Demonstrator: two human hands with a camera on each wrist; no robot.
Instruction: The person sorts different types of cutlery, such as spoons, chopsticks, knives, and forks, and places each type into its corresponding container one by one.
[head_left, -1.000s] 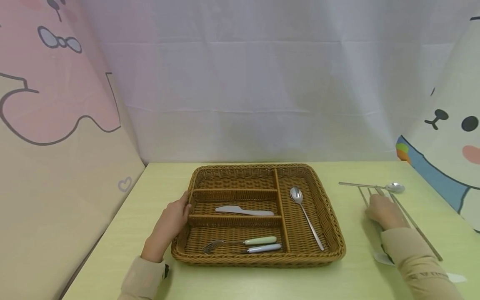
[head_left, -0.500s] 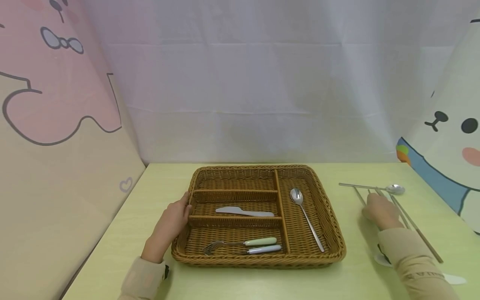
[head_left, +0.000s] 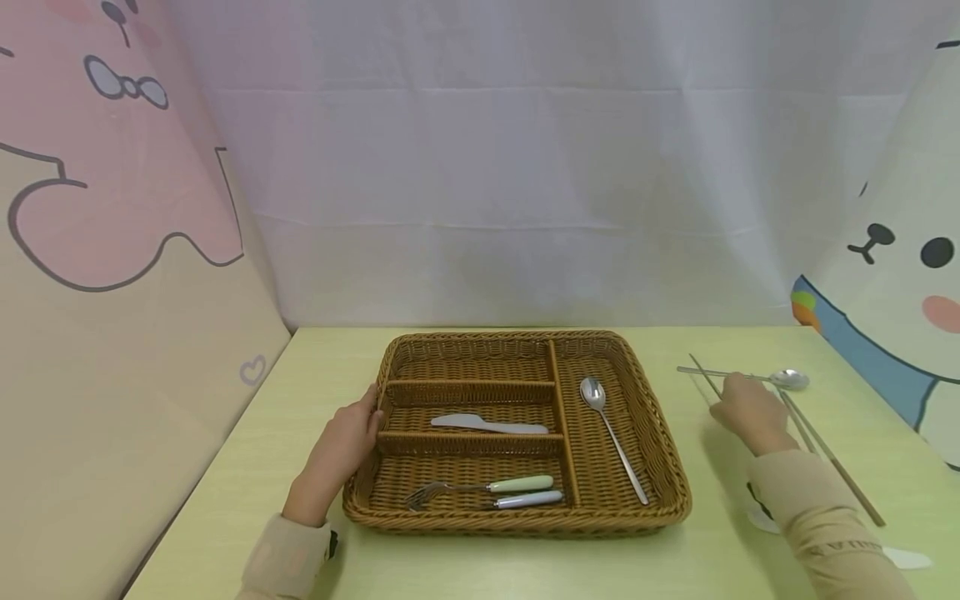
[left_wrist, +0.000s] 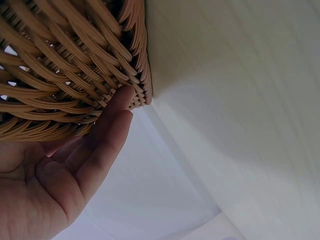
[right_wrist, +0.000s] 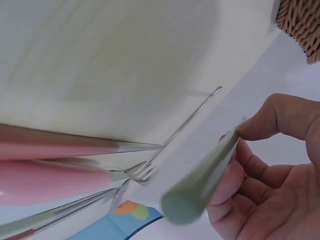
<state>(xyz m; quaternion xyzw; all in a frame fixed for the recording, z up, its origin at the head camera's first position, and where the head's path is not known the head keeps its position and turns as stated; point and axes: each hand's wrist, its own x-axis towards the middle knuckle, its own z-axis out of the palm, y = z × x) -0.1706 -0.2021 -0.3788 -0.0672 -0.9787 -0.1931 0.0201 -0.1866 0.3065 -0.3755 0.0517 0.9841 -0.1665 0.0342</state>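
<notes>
My left hand (head_left: 341,442) grips the left rim of the wicker basket (head_left: 517,523), its fingers (left_wrist: 107,145) against the outer weave in the left wrist view. To the basket's right, my right hand (head_left: 753,412) pinches a slim utensil (head_left: 705,375) that points up and left. The right wrist view shows its green end (right_wrist: 187,202) between thumb and fingers (right_wrist: 240,175); its far end is hidden there. Inside the basket lie a white knife (head_left: 487,423) in the middle left compartment, a green-handled fork (head_left: 517,482) and a pale-handled utensil (head_left: 528,498) below, and a spoon (head_left: 615,442) on the right.
A second spoon (head_left: 791,379) lies beyond my right hand. Long thin utensils (head_left: 840,471) slant down to its right, and white pieces (head_left: 907,558) show beside the sleeve. Pink handles (right_wrist: 55,182) and fork tines (right_wrist: 145,172) appear in the right wrist view. A curtain (head_left: 480,192) hangs behind the table.
My right hand has moved a little left and away from the other long utensils, with the slim utensil moving along in it. The left hand and the basket have stayed put.
</notes>
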